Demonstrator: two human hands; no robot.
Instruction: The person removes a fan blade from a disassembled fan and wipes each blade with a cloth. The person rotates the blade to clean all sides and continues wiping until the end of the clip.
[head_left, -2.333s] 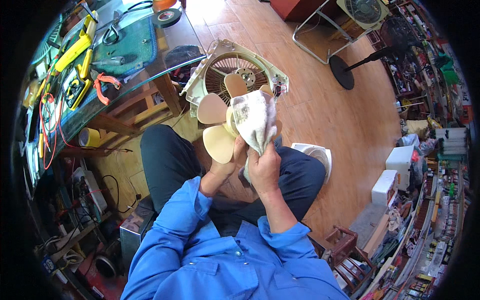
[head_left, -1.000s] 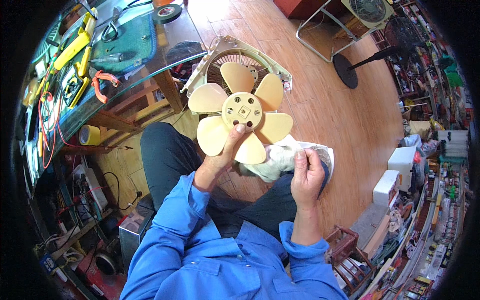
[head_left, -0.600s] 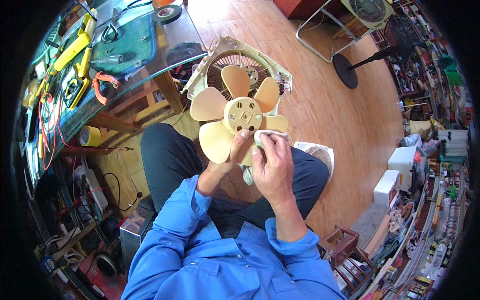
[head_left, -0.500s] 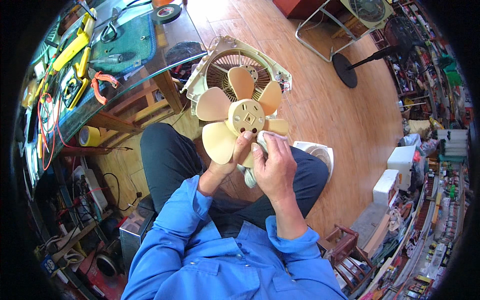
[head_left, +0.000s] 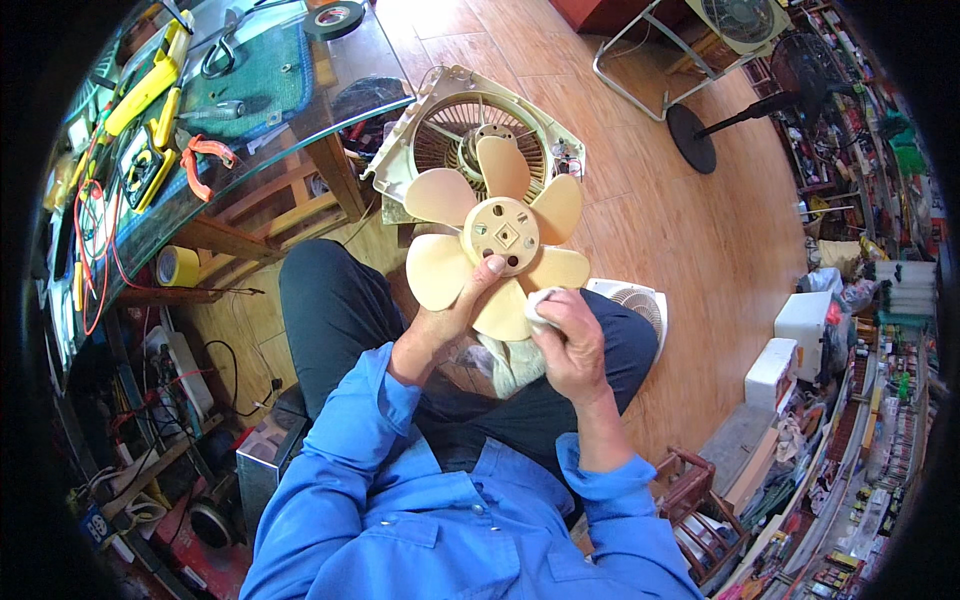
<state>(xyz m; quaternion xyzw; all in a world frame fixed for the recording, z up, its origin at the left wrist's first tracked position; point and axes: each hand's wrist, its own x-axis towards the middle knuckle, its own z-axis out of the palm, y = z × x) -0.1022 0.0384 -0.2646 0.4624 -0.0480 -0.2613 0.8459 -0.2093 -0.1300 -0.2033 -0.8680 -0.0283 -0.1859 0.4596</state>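
Note:
A cream plastic fan blade (head_left: 435,272) with a round hub is held up over my lap, its hub face toward me. My left hand (head_left: 455,315) grips it from below, thumb on the hub's lower rim and the other fingers hidden behind the blades. My right hand (head_left: 572,345) pinches a pale cloth (head_left: 515,365) against the edge of a lower-right blade. The rest of the cloth hangs below the blades between my hands. Beyond the blade, the square fan housing (head_left: 425,140) with a round grille and exposed motor stands on a support.
At left, a glass-topped bench (head_left: 270,160) carries red-handled pliers (head_left: 203,165), a yellow multimeter (head_left: 146,172) and black tape (head_left: 333,20). A white grille panel (head_left: 640,305) lies beyond my right knee. A pedestal fan (head_left: 692,138) stands far right, near cluttered shelves. A small wooden stool (head_left: 700,510) is at lower right.
My right hand has moved right and down from near the hub to the outer part of a blade, the cloth with it. The fan blade has shifted slightly right and turned a little.

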